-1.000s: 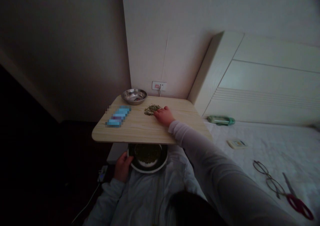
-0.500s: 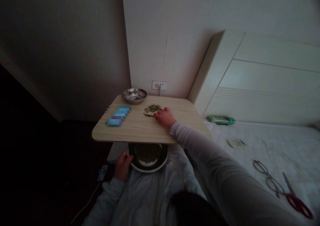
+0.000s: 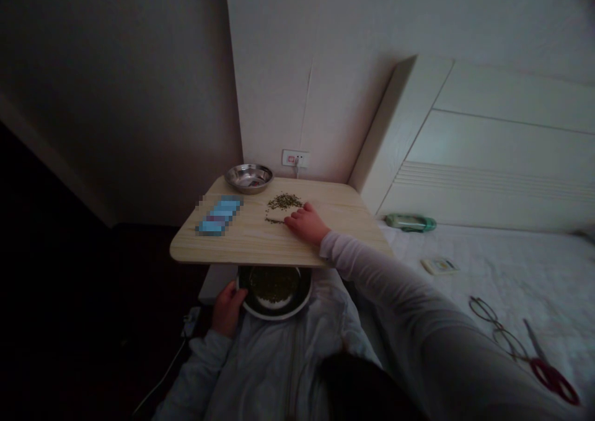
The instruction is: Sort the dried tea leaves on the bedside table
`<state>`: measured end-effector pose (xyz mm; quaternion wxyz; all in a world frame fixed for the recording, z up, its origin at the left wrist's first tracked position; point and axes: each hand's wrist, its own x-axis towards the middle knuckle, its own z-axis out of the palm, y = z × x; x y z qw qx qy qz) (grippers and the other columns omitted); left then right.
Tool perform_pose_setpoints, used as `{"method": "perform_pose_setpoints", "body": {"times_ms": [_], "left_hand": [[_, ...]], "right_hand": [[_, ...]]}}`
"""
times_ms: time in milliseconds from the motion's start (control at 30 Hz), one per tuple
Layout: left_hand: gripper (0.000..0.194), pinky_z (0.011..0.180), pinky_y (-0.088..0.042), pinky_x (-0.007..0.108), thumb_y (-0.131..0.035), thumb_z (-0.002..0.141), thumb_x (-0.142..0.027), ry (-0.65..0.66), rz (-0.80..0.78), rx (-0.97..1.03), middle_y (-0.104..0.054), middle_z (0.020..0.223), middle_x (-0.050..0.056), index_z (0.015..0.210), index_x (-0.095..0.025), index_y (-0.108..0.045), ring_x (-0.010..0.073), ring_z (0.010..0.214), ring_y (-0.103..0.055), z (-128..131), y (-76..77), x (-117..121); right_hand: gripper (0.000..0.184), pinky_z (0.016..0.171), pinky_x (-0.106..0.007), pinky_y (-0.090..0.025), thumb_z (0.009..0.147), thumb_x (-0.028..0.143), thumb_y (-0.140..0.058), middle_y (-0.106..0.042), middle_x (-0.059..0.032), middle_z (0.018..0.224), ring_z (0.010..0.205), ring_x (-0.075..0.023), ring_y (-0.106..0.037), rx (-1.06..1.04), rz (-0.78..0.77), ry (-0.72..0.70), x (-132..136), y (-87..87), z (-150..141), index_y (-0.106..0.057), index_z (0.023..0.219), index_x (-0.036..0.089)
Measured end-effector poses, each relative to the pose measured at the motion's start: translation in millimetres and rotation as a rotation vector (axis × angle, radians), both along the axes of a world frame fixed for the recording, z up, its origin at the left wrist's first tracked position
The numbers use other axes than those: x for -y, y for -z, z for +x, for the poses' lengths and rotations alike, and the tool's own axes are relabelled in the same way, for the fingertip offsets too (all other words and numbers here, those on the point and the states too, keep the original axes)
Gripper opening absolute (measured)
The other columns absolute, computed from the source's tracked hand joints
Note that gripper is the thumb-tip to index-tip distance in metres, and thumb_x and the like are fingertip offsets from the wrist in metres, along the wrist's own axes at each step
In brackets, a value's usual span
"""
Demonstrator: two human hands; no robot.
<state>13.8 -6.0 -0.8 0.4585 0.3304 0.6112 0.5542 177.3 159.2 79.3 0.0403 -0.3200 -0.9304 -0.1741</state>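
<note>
My right hand [image 3: 305, 224] lies on the light wooden table [image 3: 260, 241], fingers curled together against the near edge of a small heap of green grains [image 3: 282, 201]. A thin trail of grains runs from the heap toward the fingertips. Below the table's front edge, my left hand [image 3: 227, 309] grips the rim of a round bowl [image 3: 274, 292] that holds more green grains and rests on my lap.
A steel bowl [image 3: 249, 177] stands at the table's back left, a blue flat object [image 3: 218, 215] lies left of the heap. A wall socket [image 3: 295, 158] sits behind. On the bed at right lie a green bottle [image 3: 411, 222], a small card [image 3: 438, 265], glasses [image 3: 497, 331] and red-handled scissors [image 3: 551, 375].
My right hand has slid toward me across the table, dragging a few grains out of the heap. The left hand and its bowl have stayed put.
</note>
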Motion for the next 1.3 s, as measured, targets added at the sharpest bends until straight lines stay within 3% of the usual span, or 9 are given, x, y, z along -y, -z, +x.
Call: {"method": "perform_pose_setpoints", "body": {"times_ms": [400,667,1067,1300], "left_hand": [[0.012,0.054,-0.035,0.022,-0.048,0.054,-0.024,0.008,-0.001,-0.042,-0.049,0.051,-0.005,0.062,-0.016,-0.047,0.0116,0.054,-0.046,-1.2,1.0,-0.6],[0.019,0.055,-0.037,0.023,-0.048,0.052,-0.025,0.021,0.007,-0.032,-0.052,0.054,-0.004,0.069,-0.015,-0.051,0.013,0.057,-0.048,0.5,-3.7,0.1],[0.021,0.054,-0.037,0.023,-0.049,0.051,-0.025,-0.009,0.011,0.002,-0.052,0.051,-0.004,0.07,-0.015,-0.053,0.0123,0.057,-0.048,3.2,1.6,0.0],[0.021,0.051,-0.036,0.022,-0.049,0.049,-0.027,-0.024,-0.025,-0.067,-0.051,0.049,-0.004,0.065,-0.014,-0.054,0.0126,0.054,-0.048,4.6,-5.8,0.7]], "right_hand": [[0.026,0.068,-0.032,-0.017,0.076,0.024,-0.027,-0.054,-0.006,0.069,0.068,-0.0141,-0.043,0.016,-0.008,-0.072,12.0,1.3,3.9,-0.051,0.08,0.016],[0.031,0.068,-0.03,-0.017,0.077,0.029,-0.023,-0.054,-0.0057,0.072,0.07,-0.0134,-0.043,-0.093,0.01,-0.005,5.7,-6.1,5.5,-0.051,0.084,0.018],[0.03,0.069,-0.032,-0.019,0.077,0.032,-0.025,-0.053,-0.0058,0.074,0.073,-0.0146,-0.044,-0.123,-0.02,-0.017,-6.2,-3.5,-29.3,-0.051,0.082,0.018],[0.026,0.07,-0.033,-0.019,0.077,0.028,-0.028,-0.053,-0.005,0.075,0.075,-0.0148,-0.043,-0.024,-0.044,-0.082,-0.6,-4.2,-31.5,-0.051,0.084,0.019]]}}
